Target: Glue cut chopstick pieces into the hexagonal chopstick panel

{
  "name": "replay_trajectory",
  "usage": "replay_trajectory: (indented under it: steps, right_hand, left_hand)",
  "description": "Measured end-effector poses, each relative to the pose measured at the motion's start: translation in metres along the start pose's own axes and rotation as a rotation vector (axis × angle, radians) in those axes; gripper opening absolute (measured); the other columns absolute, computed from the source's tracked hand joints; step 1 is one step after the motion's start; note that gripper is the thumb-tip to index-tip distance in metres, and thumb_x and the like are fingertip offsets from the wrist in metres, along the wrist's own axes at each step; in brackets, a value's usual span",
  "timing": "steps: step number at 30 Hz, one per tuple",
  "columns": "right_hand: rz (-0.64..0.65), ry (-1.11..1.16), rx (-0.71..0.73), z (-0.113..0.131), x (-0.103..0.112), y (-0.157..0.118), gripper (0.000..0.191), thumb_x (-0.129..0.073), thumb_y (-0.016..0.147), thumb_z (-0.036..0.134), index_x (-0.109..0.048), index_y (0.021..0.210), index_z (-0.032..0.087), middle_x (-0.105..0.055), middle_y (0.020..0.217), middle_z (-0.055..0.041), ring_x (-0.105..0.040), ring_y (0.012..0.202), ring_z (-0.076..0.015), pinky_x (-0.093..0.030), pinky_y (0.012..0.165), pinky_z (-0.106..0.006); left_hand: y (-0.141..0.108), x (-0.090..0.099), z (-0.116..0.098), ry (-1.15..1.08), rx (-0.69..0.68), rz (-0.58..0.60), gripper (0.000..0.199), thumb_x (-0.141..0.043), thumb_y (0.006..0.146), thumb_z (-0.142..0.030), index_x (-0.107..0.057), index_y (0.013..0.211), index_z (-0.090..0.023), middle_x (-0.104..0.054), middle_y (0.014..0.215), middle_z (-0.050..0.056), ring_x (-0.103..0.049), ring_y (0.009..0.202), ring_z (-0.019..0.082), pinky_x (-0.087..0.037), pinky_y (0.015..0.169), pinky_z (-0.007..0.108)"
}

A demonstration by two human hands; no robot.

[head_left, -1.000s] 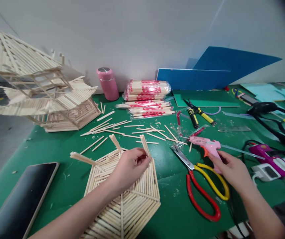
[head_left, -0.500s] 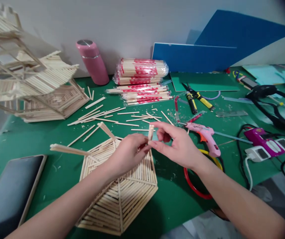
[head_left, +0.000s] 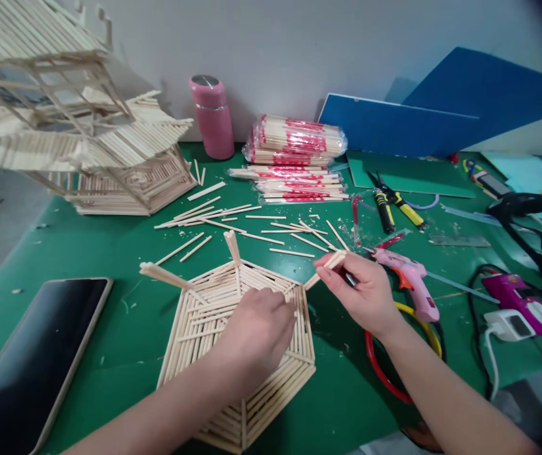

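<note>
Worktop: a green surface (head_left: 110,253) carries the stick work in front of you.
Stick panel: the many-sided flat panel (head_left: 275,395) lies at the lower centre of the frame, partly under your left forearm.
Right grip: your thumb and fingers (head_left: 368,294) pinch the upper part of a short stick post (head_left: 319,273), right of centre; its foot is at the panel's upper-right corner and it tilts right.
Left grip: your curled hand (head_left: 256,338) is over the panel's middle, knuckles up. Its fingertips are hidden, so you cannot tell whether it holds anything.
Other posts: one (head_left: 164,273) leans left from the upper-left corner; another (head_left: 233,248) stands nearly upright at the far corner.
Steadying the post: a light, even pinch should serve best; a tug at the top could lever the foot loose. Seating the foot squarely and sighting its lean against the other two would help. Any glue there is too small to see.
Tools: the pink glue gun (head_left: 413,281) lies just beyond your right grip; a red scissor handle (head_left: 374,363) shows near your right forearm.
Sticks: loose cut pieces (head_left: 264,217) lie above the panel.
</note>
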State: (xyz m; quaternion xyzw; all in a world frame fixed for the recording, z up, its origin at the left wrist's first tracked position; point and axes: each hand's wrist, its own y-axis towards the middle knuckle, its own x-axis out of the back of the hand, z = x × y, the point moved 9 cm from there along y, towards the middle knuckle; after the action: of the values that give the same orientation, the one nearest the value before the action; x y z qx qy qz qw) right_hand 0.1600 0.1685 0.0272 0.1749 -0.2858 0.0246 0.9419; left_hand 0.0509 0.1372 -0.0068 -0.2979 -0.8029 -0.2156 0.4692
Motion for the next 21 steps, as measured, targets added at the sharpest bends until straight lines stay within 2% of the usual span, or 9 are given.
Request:
replay_trajectory:
  steps: [3, 7, 17, 21]
  right_hand:
    - [-0.007, -0.034, 0.006, -0.002, -0.004, -0.003, 0.008, -0.055, 0.078, 0.023, -0.061, 0.077, 0.019, -0.063, 0.071, -0.001, -0.057, 0.064, -0.0142, -0.044, 0.06, -0.026]
    - [0.023, -0.073, 0.013, 0.0, -0.011, -0.003, 0.008, -0.054, 0.078, 0.023, -0.062, 0.077, 0.02, -0.064, 0.073, -0.0015, -0.057, 0.064, -0.0143, -0.044, 0.06, -0.027]
    - [0.049, -0.089, 0.036, -0.002, -0.015, -0.005, 0.007, -0.055, 0.078, 0.019, -0.062, 0.078, 0.02, -0.065, 0.076, -0.0017, -0.058, 0.067, -0.0144, -0.045, 0.062, -0.026]
    - [0.045, -0.098, 0.047, -0.001, -0.016, -0.005, 0.007, -0.055, 0.078, 0.02, -0.061, 0.079, 0.021, -0.065, 0.075, -0.0014, -0.059, 0.066, -0.0146, -0.045, 0.061, -0.027]
  left_hand:
    - [-0.006, -0.013, -0.01, 0.119, -0.047, 0.03, 0.02, -0.04, 0.081, -0.013, -0.059, 0.083, -0.014, -0.057, 0.073, 0.008, -0.049, 0.069, 0.021, -0.041, 0.064, 0.036]
    - [-0.007, -0.02, -0.012, 0.189, -0.061, 0.051, 0.018, -0.039, 0.081, -0.012, -0.057, 0.085, -0.014, -0.055, 0.078, 0.008, -0.047, 0.07, 0.022, -0.041, 0.064, 0.038]
    - [-0.009, -0.025, -0.008, 0.136, -0.022, 0.125, 0.02, -0.037, 0.083, -0.014, -0.056, 0.076, -0.015, -0.055, 0.081, 0.01, -0.046, 0.073, 0.022, -0.041, 0.065, 0.038]
    - [-0.008, -0.023, -0.008, 0.142, -0.021, 0.113, 0.02, -0.037, 0.083, -0.014, -0.055, 0.076, -0.015, -0.055, 0.081, 0.01, -0.045, 0.072, 0.022, -0.041, 0.065, 0.038]
